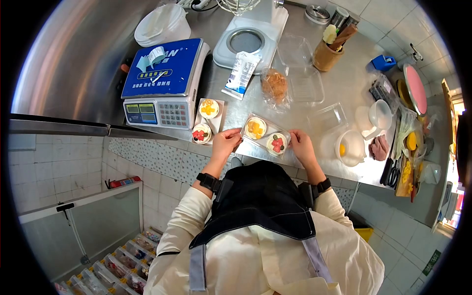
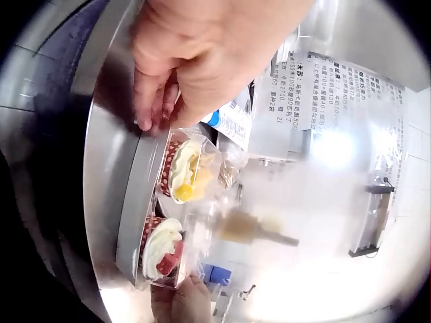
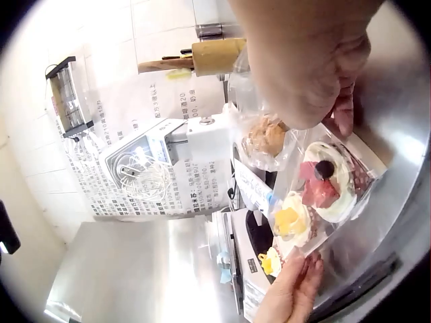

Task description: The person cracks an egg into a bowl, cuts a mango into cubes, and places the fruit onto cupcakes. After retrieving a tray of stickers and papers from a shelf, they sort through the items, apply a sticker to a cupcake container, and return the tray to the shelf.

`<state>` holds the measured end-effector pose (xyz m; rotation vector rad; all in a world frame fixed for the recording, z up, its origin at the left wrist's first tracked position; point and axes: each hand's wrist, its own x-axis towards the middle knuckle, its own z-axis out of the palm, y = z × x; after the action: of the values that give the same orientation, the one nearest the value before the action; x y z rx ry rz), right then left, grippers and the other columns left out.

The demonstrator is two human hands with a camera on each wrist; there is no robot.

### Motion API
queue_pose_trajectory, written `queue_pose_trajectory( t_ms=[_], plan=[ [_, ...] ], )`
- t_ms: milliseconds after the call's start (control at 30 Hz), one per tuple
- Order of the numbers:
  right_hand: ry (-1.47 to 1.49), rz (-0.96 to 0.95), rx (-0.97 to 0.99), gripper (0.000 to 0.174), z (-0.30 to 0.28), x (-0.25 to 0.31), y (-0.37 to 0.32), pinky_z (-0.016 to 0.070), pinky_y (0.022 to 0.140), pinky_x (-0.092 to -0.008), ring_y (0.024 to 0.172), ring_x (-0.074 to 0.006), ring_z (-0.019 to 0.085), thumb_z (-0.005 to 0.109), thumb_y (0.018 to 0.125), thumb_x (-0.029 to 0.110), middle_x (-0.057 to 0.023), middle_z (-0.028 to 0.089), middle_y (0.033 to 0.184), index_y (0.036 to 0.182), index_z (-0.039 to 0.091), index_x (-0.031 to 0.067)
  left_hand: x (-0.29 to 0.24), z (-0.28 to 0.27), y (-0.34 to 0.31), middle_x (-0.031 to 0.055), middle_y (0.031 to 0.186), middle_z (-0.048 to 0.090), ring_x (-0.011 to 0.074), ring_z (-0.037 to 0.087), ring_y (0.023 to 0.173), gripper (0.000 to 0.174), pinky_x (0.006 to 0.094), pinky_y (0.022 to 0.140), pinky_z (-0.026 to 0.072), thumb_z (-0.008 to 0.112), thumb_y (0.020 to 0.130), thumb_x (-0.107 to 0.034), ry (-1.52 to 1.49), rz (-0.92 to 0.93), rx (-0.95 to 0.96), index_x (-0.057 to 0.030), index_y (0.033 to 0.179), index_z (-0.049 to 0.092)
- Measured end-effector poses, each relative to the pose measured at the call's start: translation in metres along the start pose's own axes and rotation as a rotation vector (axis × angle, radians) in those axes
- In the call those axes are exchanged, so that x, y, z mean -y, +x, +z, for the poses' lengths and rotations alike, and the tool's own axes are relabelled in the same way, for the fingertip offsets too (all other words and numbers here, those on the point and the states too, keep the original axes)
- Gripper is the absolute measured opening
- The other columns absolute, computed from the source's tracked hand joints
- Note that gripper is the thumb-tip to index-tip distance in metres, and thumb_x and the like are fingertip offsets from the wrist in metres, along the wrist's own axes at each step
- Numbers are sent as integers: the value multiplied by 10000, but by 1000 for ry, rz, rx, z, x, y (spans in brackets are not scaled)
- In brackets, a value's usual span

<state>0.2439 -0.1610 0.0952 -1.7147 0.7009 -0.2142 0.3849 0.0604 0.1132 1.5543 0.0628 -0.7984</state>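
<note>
A clear box (image 1: 266,129) with two cream-topped cupcakes lies at the counter's front edge. Its left cupcake (image 1: 255,128) has yellow fruit, its right one (image 1: 277,143) red fruit with a dark berry. The left hand (image 1: 227,144) pinches the box's left end; in the left wrist view that hand (image 2: 195,60) has thumb and fingers together at the corner. At the opposite end the right hand (image 1: 301,147) holds the box; in the right wrist view the hand (image 3: 310,60) partly hides its own grip. A second pair of cupcakes (image 1: 209,108) sits on a white tray left of the box.
A blue-topped scale (image 1: 162,73) stands at the left, a mixer (image 1: 250,34) behind. A milk carton (image 1: 241,73), a bagged brown pastry (image 1: 274,86) and clear lids (image 1: 305,84) lie beyond the box. Right of it are a bowl (image 1: 351,147) and scissors (image 1: 393,173).
</note>
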Motion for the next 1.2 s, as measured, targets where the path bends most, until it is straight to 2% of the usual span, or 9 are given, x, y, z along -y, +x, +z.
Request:
queue_pose_trajectory(
  t_ms=[100,267,433,533,600,667,700,833,1200],
  plan=[
    [-23,32,-30,207,1,6,-1,474,529,-256,560,-128,582,506,884,126,-92,601,680,944,579,-57,3,-2,5,96,896,627,134,624,753,256,214,692,526,579,832,-34,-17,10,29,65,1068,574],
    [52,78,36,221,-4,-8,9,484,527,-258,560,-133,591,505,889,142,-92,609,689,960,583,-53,-6,-2,3,94,933,615,146,622,802,255,233,728,532,555,846,-32,-87,-138,56,53,1087,555],
    [-30,23,-6,238,-4,-1,10,491,535,-253,574,-142,604,496,897,158,-92,611,689,970,588,-49,2,-3,9,77,904,604,137,618,792,266,235,714,530,545,851,-32,33,-37,78,49,1105,542],
    [195,153,-58,245,-13,0,-10,504,556,-255,593,-150,612,491,899,165,-99,617,712,981,590,-43,9,-3,5,67,852,607,121,609,743,315,217,662,518,546,828,-10,70,30,90,31,1140,529],
    [36,335,210,269,-26,5,-26,520,586,-270,610,-164,616,482,904,167,-114,623,769,1061,555,-39,10,-2,3,69,819,615,109,602,702,368,203,621,507,551,805,8,74,61,108,14,1172,518],
    [135,372,270,285,-27,13,-43,523,600,-274,626,-170,618,480,903,160,-124,621,798,1101,525,-40,8,-2,0,52,789,622,105,599,682,536,225,621,489,585,773,-17,184,168,104,-83,1289,451],
    [229,393,340,308,-25,15,-47,527,614,-278,642,-175,620,478,903,152,-133,619,826,1142,496,-42,4,-2,0,48,757,624,112,598,659,655,251,634,481,606,752,-53,377,282,98,-191,1351,379],
    [382,338,271,341,-13,8,-44,527,629,-279,687,-185,621,476,904,143,-141,608,854,1187,450,-47,-11,2,-6,57,738,622,126,593,641,635,252,656,482,610,760,-81,652,393,166,-245,1336,399],
    [407,311,97,253,-6,4,-33,502,664,-256,733,-146,591,497,896,124,-92,605,838,1049,553,-70,-4,2,-2,50,705,635,99,591,638,595,247,658,481,634,758,-109,565,319,161,-250,1304,443]
  ],
)
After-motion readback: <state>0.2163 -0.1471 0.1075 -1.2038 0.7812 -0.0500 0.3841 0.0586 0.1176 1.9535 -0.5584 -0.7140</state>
